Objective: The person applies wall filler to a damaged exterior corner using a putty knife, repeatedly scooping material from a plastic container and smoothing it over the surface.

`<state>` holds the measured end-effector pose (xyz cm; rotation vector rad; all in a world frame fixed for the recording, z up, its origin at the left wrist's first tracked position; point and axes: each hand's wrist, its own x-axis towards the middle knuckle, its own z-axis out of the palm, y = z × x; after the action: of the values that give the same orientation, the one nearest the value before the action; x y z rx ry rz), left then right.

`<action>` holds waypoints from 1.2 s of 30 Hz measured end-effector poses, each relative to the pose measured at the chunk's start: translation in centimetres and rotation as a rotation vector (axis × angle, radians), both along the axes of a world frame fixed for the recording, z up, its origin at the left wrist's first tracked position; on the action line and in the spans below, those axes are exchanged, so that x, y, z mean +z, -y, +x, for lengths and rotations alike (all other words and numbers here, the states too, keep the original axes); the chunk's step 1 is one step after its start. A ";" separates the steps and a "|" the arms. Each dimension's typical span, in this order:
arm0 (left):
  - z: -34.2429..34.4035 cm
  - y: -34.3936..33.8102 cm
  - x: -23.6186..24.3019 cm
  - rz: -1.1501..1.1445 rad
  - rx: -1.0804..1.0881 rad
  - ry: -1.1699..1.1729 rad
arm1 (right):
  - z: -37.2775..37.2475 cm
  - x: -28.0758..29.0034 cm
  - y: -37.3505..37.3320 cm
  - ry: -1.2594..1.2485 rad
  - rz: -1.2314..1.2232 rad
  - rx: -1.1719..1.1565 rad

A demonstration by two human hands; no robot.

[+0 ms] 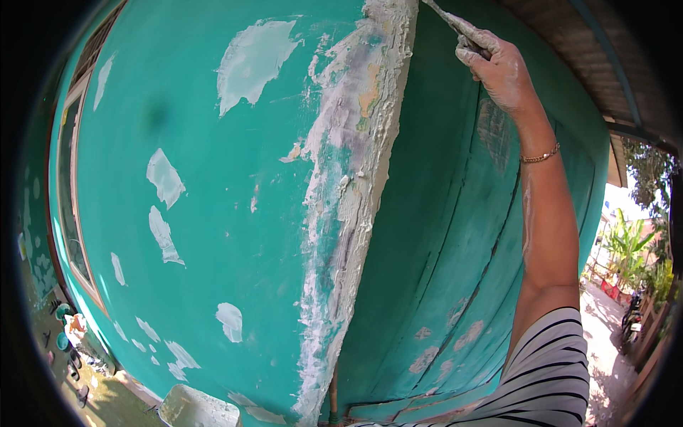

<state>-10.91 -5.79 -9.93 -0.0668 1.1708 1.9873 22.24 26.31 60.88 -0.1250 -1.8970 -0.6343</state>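
My right hand (491, 60), smeared with white filler, is raised at the upper right. Its fingers are closed round a putty knife (452, 19), seen nearly edge-on, whose far end reaches the top of the wall corner. Thick whitish filler (377, 135) runs down that corner, rough and ridged, with patches of bare plaster and green paint showing through. At the lower edge is a pale, filler-smeared tray (199, 408), cut off by the picture; what supports it is hidden. My left hand does not show.
Green walls (263, 178) meet at the corner, with dried filler patches on both. A framed window (75, 156) is at the left. Below it are sandals (74, 366) and small buckets (62, 341). A metal roof (569, 43) overhangs the right; beyond lies a sunlit path (605, 341) with plants.
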 end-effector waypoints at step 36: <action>2.9 -1.3 4.8 0.058 -0.160 -0.051 | -8.4 1.6 -6.7 -0.427 -0.434 0.617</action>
<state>-8.06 -4.44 -5.15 0.1054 1.1143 1.8894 13.84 33.01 62.51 0.0491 -1.5107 0.2148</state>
